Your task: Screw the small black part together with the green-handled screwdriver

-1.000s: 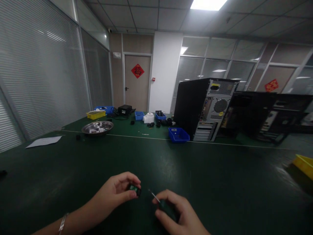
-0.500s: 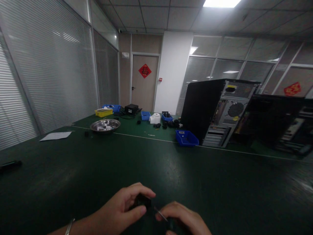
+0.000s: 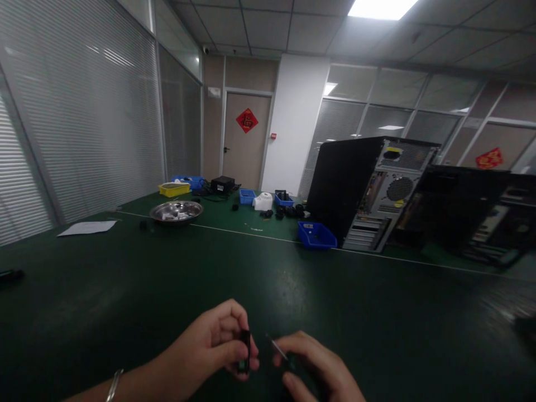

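Low in the view, my left hand (image 3: 218,343) grips a small black rectangular part (image 3: 244,352) between thumb and fingers, one narrow side turned up. What kind of part it is I cannot make out. Just to the right, my right hand (image 3: 314,363) is closed around a screwdriver (image 3: 280,350). Its thin metal shaft points up and left toward the black part, and a gap separates the two. The palm hides most of the dark handle. Both hands are above the green table (image 3: 167,279).
A blue bin (image 3: 317,237) stands by a black computer tower (image 3: 347,184). Farther left are a metal bowl (image 3: 176,220) with small pieces, a white paper (image 3: 87,228) and a yellow tray (image 3: 174,191). A dark tool (image 3: 12,275) lies at the left edge.
My left hand has turned the black part so that it stands more upright. The screwdriver stays in my right hand, whose thumb has shifted. The whole view has moved slightly.
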Available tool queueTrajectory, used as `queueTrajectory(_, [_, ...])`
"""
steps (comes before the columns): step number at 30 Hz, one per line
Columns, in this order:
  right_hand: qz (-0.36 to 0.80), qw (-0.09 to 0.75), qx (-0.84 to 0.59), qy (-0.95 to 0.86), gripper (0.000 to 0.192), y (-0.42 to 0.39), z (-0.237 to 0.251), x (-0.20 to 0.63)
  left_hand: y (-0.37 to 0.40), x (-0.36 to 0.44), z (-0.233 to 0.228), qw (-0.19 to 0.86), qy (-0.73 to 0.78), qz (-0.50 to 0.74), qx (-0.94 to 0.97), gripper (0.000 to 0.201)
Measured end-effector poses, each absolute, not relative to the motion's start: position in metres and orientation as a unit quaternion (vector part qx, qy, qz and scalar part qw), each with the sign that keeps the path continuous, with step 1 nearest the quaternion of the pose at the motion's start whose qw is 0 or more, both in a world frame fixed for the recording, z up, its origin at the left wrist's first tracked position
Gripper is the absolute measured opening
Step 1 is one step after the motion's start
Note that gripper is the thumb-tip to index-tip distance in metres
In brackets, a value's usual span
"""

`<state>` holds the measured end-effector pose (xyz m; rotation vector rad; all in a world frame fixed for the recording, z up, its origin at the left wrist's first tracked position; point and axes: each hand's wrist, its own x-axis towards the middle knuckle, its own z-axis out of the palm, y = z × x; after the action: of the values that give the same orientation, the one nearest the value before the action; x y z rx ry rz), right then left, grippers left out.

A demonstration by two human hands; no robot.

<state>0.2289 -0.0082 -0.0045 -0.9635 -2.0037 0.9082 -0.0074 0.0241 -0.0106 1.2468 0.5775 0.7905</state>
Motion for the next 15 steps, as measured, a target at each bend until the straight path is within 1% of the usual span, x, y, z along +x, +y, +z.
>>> queueTrajectory(1, [0.352, 0.373, -0.382, -0.769, 0.023, -0.010, -0.004, 0.228, 0.024, -0.009, -0.009, 0.684, 0.276, 0.353, 0.575, 0.017])
queueTrajectory(3, [0.361, 0.395, -0.388, -0.751, 0.027, -0.014, -0.004, 0.228, 0.024, -0.012, -0.006, 0.633, 0.322, 0.348, 0.612, 0.022])
queueTrajectory(5, [0.375, 0.397, -0.401, -0.735, 0.029, -0.018, -0.003, 0.227, 0.025, -0.014, -0.003, 0.603, 0.350, 0.340, 0.631, 0.022])
queueTrajectory(8, [0.370, 0.380, -0.409, -0.743, 0.031, -0.024, -0.003, 0.227, 0.026, -0.015, -0.004, 0.627, 0.339, 0.348, 0.609, 0.021])
queueTrajectory(12, [0.318, 0.369, -0.414, -0.769, 0.032, -0.026, -0.005, 0.229, 0.026, -0.013, -0.007, 0.677, 0.300, 0.362, 0.566, 0.030])
queueTrajectory(15, [0.310, 0.360, -0.396, -0.785, 0.033, -0.023, -0.004, 0.229, 0.026, -0.012, -0.007, 0.681, 0.294, 0.364, 0.563, 0.027])
